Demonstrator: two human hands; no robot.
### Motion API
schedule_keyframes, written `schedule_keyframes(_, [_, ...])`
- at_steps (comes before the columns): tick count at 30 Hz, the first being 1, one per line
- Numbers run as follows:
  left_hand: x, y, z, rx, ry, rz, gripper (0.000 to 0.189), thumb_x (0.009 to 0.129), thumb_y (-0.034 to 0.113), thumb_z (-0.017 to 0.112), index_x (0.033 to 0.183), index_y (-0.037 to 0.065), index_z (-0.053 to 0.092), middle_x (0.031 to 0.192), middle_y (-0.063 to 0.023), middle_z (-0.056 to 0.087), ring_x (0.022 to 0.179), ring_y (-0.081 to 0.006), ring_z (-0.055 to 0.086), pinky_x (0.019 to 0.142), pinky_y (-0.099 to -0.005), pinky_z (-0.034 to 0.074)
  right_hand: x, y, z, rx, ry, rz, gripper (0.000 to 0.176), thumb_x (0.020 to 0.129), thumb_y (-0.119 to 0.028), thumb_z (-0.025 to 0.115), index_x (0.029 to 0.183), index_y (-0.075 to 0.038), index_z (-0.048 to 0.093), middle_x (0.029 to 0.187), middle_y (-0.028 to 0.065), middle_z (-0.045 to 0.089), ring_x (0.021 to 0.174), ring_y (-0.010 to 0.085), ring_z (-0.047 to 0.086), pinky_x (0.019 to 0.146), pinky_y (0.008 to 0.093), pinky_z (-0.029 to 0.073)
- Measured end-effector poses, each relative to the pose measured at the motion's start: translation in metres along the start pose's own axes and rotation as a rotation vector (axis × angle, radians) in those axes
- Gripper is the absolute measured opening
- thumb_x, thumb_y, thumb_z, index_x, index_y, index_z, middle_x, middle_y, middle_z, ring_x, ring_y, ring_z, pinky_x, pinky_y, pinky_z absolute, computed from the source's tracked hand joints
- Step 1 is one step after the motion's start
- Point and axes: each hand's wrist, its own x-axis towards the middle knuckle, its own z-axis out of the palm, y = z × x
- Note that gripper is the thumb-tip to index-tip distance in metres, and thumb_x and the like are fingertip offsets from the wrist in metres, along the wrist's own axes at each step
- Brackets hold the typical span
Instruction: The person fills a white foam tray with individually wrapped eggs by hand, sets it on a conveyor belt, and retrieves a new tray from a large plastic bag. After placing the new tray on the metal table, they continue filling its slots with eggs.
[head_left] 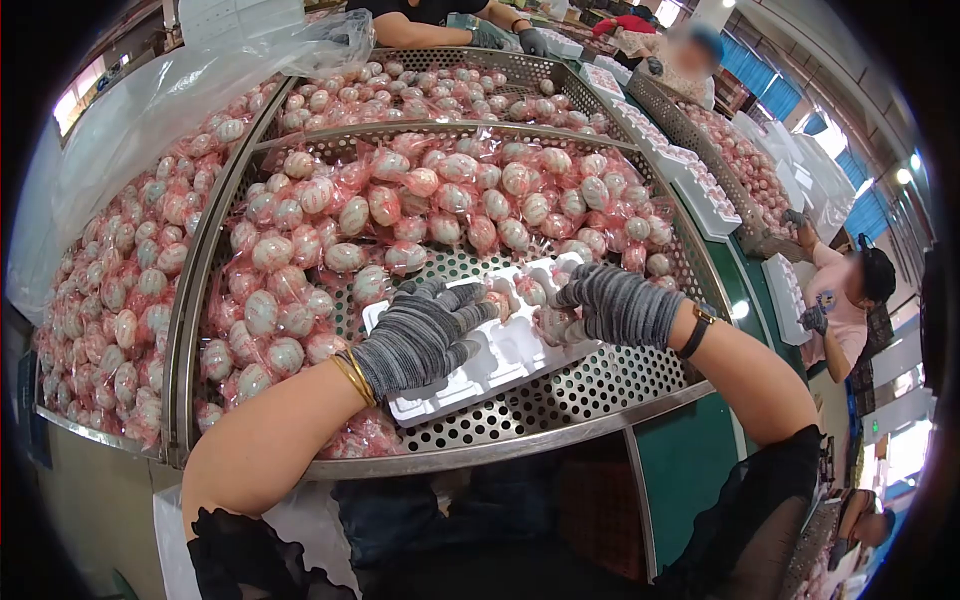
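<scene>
A white plastic egg tray (485, 362) lies tilted on the perforated metal surface in front of me, with several moulded cups showing. My left hand (420, 330), in a grey striped knit glove, rests over the tray's left part. Its fingers and thumb are apart, and the fingertips reach toward the tray's middle. Over the right end is my right hand (620, 305), gloved alike, its fingers curled round a wrapped egg (553, 325). Between the hands a film-wrapped egg (531, 290) sits in a cup. The right hand's fingers partly hide the cups there.
Many wrapped eggs (460, 195) with red-marked film fill the metal bin (640, 400) around the tray. More lie in a left compartment (110, 300) beside clear plastic sheeting (130, 130). Filled white trays (700, 190) line a green belt at right. Co-workers stand across and to the right.
</scene>
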Motion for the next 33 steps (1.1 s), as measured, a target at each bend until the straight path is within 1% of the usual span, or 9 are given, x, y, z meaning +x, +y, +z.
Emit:
schedule_keyframes(3, [-0.001, 0.003, 0.0, 0.013, 0.006, 0.018, 0.05, 0.084, 0.03, 0.053, 0.132, 0.022, 0.043, 0.132, -0.01, 0.044, 0.114, -0.0339, 0.043, 0.102, -0.0466, 0.028, 0.013, -0.01, 0.0, 0.171, -0.104, 0.021, 0.018, 0.071, -0.022, 0.066, 0.078, -0.004, 0.066, 0.069, 0.0145, 0.061, 0.065, 0.0284, 0.06, 0.064, 0.0362, 0.048])
schedule_keyframes(6, [0.0, 0.0, 0.0, -0.025, 0.007, 0.037, 0.049, 0.083, 0.03, 0.054, 0.131, 0.021, 0.043, 0.132, -0.0106, 0.044, 0.112, -0.0334, 0.045, 0.1, -0.0469, 0.029, 0.03, -0.025, -0.006, -0.068, -0.256, 0.083, 0.019, 0.07, -0.024, 0.064, 0.074, -0.005, 0.065, 0.062, 0.0137, 0.059, 0.06, 0.0282, 0.059, 0.062, 0.0369, 0.048])
schedule_keyframes(10, [-0.001, -0.002, 0.002, -0.052, 0.034, 0.053, 0.049, 0.083, 0.03, 0.054, 0.129, 0.019, 0.045, 0.132, -0.0117, 0.044, 0.11, -0.0325, 0.046, 0.098, -0.0468, 0.03, 0.013, -0.012, 0.014, 0.162, -0.029, 0.098, 0.022, 0.075, -0.03, 0.063, 0.078, -0.008, 0.067, 0.067, 0.0121, 0.062, 0.064, 0.0286, 0.061, 0.07, 0.0363, 0.049])
schedule_keyframes(17, [-0.002, 0.001, 0.001, -0.074, 0.01, 0.019, 0.048, 0.082, 0.033, 0.054, 0.128, 0.019, 0.047, 0.13, -0.0116, 0.046, 0.113, -0.0336, 0.043, 0.099, -0.0472, 0.029, 0.001, -0.034, 0.016, -0.257, -0.022, 0.151, 0.032, 0.082, -0.041, 0.056, 0.093, -0.014, 0.068, 0.078, 0.0113, 0.062, 0.085, 0.0255, 0.06, 0.08, 0.0365, 0.047])
schedule_keyframes(21, [0.0, 0.002, -0.001, -0.074, -0.016, 0.014, 0.049, 0.082, 0.033, 0.055, 0.127, 0.019, 0.048, 0.13, -0.0117, 0.046, 0.113, -0.0316, 0.044, 0.099, -0.0466, 0.029, 0.008, 0.034, 0.0, 0.454, -0.139, -0.047, 0.034, 0.077, -0.027, 0.071, 0.105, -0.009, 0.065, 0.088, 0.009, 0.068, 0.081, 0.0141, 0.064, 0.075, 0.0309, 0.049])
schedule_keyframes(22, [0.001, 0.001, -0.001, -0.067, -0.026, 0.014, 0.049, 0.081, 0.033, 0.055, 0.128, 0.019, 0.048, 0.13, -0.0117, 0.046, 0.113, -0.0314, 0.044, 0.099, -0.0465, 0.029, 0.014, 0.054, -0.008, 0.466, -0.09, 0.206, 0.037, 0.077, -0.029, 0.07, 0.107, -0.008, 0.064, 0.09, 0.0095, 0.068, 0.082, 0.0133, 0.063, 0.076, 0.0299, 0.049])
schedule_keyframes(24, [0.0, 0.004, -0.005, -0.084, -0.032, 0.0, 0.048, 0.081, 0.032, 0.055, 0.127, 0.018, 0.048, 0.129, -0.0117, 0.047, 0.113, -0.0312, 0.044, 0.099, -0.0463, 0.029, 0.023, 0.07, -0.012, 0.615, 0.239, 0.24, 0.034, 0.078, -0.027, 0.069, 0.105, -0.009, 0.063, 0.088, 0.0126, 0.067, 0.082, 0.0178, 0.064, 0.076, 0.0325, 0.05])
schedule_keyframes(30, [0.002, -0.002, -0.003, -0.093, -0.008, 0.041, 0.047, 0.081, 0.033, 0.055, 0.125, 0.017, 0.05, 0.129, -0.0128, 0.047, 0.113, -0.0317, 0.044, 0.099, -0.0463, 0.03, 0.061, 0.16, 0.076, -0.343, 0.127, 0.134, 0.039, 0.078, -0.018, 0.063, 0.115, -0.008, 0.055, 0.099, 0.018, 0.061, 0.089, 0.0308, 0.061, 0.079, 0.0362, 0.048])
schedule_keyframes(33, [0.0, 0.0, -0.003, -0.093, -0.026, 0.019, 0.048, 0.081, 0.033, 0.055, 0.126, 0.018, 0.049, 0.129, -0.0133, 0.046, 0.112, -0.0319, 0.044, 0.099, -0.0461, 0.03, 0.044, 0.16, 0.049, 0.275, 0.376, 0.172, 0.038, 0.08, -0.011, 0.061, 0.116, -0.004, 0.051, 0.095, 0.0148, 0.061, 0.09, 0.0278, 0.06, 0.083, 0.0343, 0.048])
